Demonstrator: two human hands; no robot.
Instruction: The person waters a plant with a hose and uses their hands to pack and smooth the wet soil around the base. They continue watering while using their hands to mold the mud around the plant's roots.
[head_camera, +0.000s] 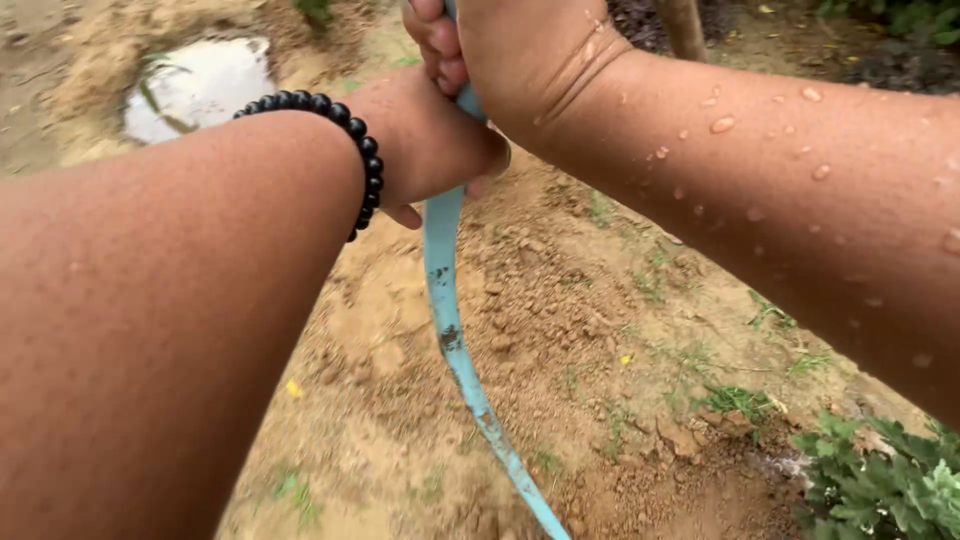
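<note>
While gripped: muddy pale-blue hose (447, 320)

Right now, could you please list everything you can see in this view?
hose: one, light blue, mud-streaked, runs from the hands down to the bottom edge
puddle: one, pale, in a sandy hollow, upper left
ground: bare brown soil with clods, middle
weeds: green clump, lower right corner
trunk: one, brown, top edge, only partly in view
bracelet: one, black beads, on the left wrist
left hand: closed around the hose, lower grip
right hand: closed around the hose above the left; water drops on the forearm
</note>
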